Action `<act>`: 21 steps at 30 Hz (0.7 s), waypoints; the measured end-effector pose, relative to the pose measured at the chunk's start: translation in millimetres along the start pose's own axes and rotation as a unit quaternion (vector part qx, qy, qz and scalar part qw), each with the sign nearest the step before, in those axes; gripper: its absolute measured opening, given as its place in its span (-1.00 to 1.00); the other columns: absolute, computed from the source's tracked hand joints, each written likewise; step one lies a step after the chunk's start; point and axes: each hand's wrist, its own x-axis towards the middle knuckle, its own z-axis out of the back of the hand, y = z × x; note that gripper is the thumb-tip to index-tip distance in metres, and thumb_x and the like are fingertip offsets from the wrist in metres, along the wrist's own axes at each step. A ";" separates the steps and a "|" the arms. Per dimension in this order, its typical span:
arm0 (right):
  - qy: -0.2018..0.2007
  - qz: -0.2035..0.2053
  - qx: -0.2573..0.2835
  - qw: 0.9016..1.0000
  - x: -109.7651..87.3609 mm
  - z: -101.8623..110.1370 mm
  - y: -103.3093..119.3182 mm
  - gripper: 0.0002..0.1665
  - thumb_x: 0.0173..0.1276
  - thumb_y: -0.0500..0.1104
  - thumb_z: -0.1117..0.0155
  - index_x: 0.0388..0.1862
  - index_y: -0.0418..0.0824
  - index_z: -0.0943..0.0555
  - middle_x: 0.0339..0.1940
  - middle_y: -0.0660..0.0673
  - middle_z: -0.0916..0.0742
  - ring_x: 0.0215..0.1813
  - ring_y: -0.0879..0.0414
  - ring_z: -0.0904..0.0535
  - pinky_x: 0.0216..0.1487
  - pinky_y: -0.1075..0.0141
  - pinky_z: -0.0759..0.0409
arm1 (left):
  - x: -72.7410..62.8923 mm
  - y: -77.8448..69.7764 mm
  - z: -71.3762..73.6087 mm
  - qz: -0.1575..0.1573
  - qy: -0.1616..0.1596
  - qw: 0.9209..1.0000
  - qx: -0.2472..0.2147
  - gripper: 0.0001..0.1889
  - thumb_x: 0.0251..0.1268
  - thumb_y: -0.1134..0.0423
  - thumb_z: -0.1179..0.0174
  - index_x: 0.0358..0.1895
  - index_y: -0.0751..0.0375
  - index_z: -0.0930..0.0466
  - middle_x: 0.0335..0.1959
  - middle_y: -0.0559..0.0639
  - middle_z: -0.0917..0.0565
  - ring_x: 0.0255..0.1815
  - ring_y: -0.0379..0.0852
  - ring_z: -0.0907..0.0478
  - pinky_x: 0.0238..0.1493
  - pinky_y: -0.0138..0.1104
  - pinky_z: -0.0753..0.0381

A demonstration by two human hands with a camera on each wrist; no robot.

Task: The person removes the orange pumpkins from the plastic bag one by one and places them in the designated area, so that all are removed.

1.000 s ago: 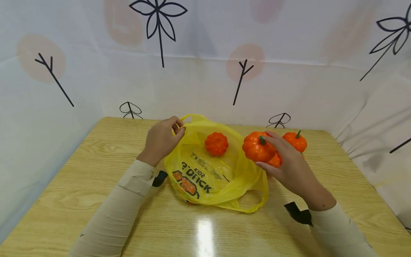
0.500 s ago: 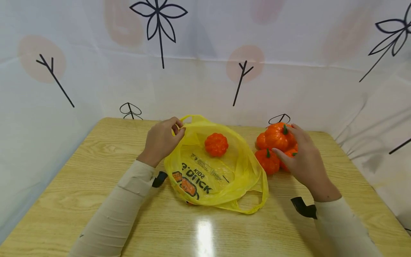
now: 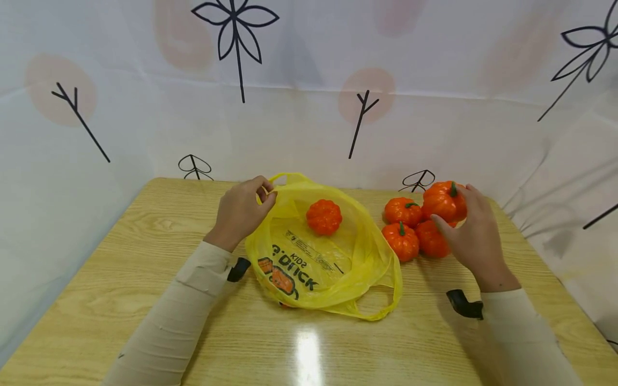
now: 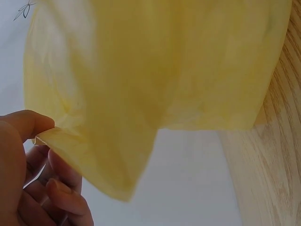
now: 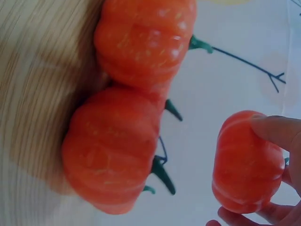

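Observation:
My left hand pinches the rim of a yellow plastic bag at its far left side; in the left wrist view thumb and finger grip the bag's edge. The bag lies with its mouth open toward me, and one orange toy pumpkin sits inside. To the right, my right hand holds another toy pumpkin, green-stemmed, between thumb and fingers. In the right wrist view this held pumpkin is raised, apart from the pumpkins on the table.
Three toy pumpkins cluster right of the bag: a back one, a front one and one at the right. All rest on a wooden table. A patterned white cloth hangs behind its far edge.
My right hand has carried the pumpkin from beside the bag's right edge to the right and slightly back, over the cluster. My left hand stays at the bag's rim.

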 end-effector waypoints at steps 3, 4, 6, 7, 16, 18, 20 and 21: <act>0.004 -0.023 -0.014 1.000 0.2 1.9 -7.9 -0.15 0.29 -0.28 -0.38 0.47 -0.46 -0.22 0.48 -0.55 -0.27 0.50 -0.49 -0.15 0.42 -0.38 -0.16 | 0.1 0.0 0.1 -0.001 0.001 1.000 -0.002 -0.81 0.42 0.08 -0.20 -0.18 0.12 -0.63 -0.45 -0.06 -0.66 -0.72 -0.17 -0.27 -0.65 -0.34 -0.32; 0.006 -0.031 -0.019 0.999 0.3 2.5 -10.8 -0.15 0.30 -0.26 -0.37 0.48 -0.45 -0.21 0.49 -0.55 -0.26 0.50 -0.49 -0.15 0.42 -0.38 -0.15 | 0.1 0.1 0.1 -0.002 0.000 1.000 -0.003 -0.82 0.42 0.08 -0.20 -0.18 0.12 -0.63 -0.45 -0.06 -0.66 -0.73 -0.17 -0.27 -0.66 -0.34 -0.31; 0.010 -0.043 -0.028 0.999 0.9 3.8 -16.6 -0.15 0.33 -0.24 -0.34 0.50 -0.43 -0.19 0.50 -0.55 -0.23 0.50 -0.50 -0.14 0.42 -0.39 -0.14 | 0.1 0.4 -0.1 -0.004 -0.001 1.000 -0.005 -0.82 0.42 0.08 -0.20 -0.18 0.12 -0.63 -0.46 -0.06 -0.66 -0.73 -0.17 -0.26 -0.66 -0.34 -0.31; 0.011 -0.049 -0.032 0.998 1.0 4.6 -19.2 -0.15 0.34 -0.22 -0.33 0.50 -0.43 -0.19 0.50 -0.55 -0.23 0.49 -0.51 -0.14 0.42 -0.39 -0.14 | 0.2 0.5 -0.3 -0.005 -0.001 1.000 -0.005 -0.82 0.42 0.08 -0.20 -0.18 0.12 -0.63 -0.46 -0.06 -0.66 -0.73 -0.17 -0.26 -0.66 -0.34 -0.31; 0.022 -0.077 -0.051 0.995 2.3 8.0 -36.3 -0.11 0.36 -0.17 -0.33 0.52 -0.43 -0.14 0.44 -0.58 -0.27 0.40 -0.55 -0.21 0.37 -0.41 -0.20 | 0.0 0.6 -1.4 -0.003 0.001 1.000 -0.004 -0.82 0.42 0.08 -0.20 -0.19 0.12 -0.62 -0.46 -0.05 -0.66 -0.73 -0.17 -0.27 -0.66 -0.34 -0.31; 0.028 -0.085 -0.054 0.995 2.5 8.2 -39.4 -0.12 0.37 -0.17 -0.33 0.52 -0.42 -0.14 0.44 -0.58 -0.27 0.40 -0.54 -0.21 0.37 -0.41 -0.21 | 0.0 0.4 -1.3 -0.003 0.002 1.000 -0.005 -0.82 0.42 0.08 -0.20 -0.19 0.12 -0.62 -0.46 -0.05 -0.66 -0.73 -0.17 -0.27 -0.66 -0.34 -0.31; 0.035 -0.094 -0.054 0.994 2.6 8.4 -42.7 -0.12 0.38 -0.15 -0.32 0.53 -0.41 -0.13 0.44 -0.58 -0.27 0.40 -0.54 -0.21 0.36 -0.41 -0.21 | 0.1 0.8 -1.7 -0.003 0.002 1.000 -0.006 -0.82 0.43 0.09 -0.19 -0.18 0.12 -0.62 -0.46 -0.05 -0.66 -0.73 -0.18 -0.27 -0.65 -0.34 -0.31; 0.038 -0.099 -0.055 0.993 2.6 8.4 -44.6 -0.11 0.39 -0.14 -0.31 0.53 -0.41 -0.12 0.45 -0.58 -0.26 0.40 -0.54 -0.21 0.36 -0.41 -0.21 | 0.1 0.8 -1.8 -0.004 0.002 1.000 -0.006 -0.82 0.43 0.08 -0.19 -0.18 0.12 -0.62 -0.46 -0.04 -0.66 -0.73 -0.18 -0.26 -0.65 -0.35 -0.31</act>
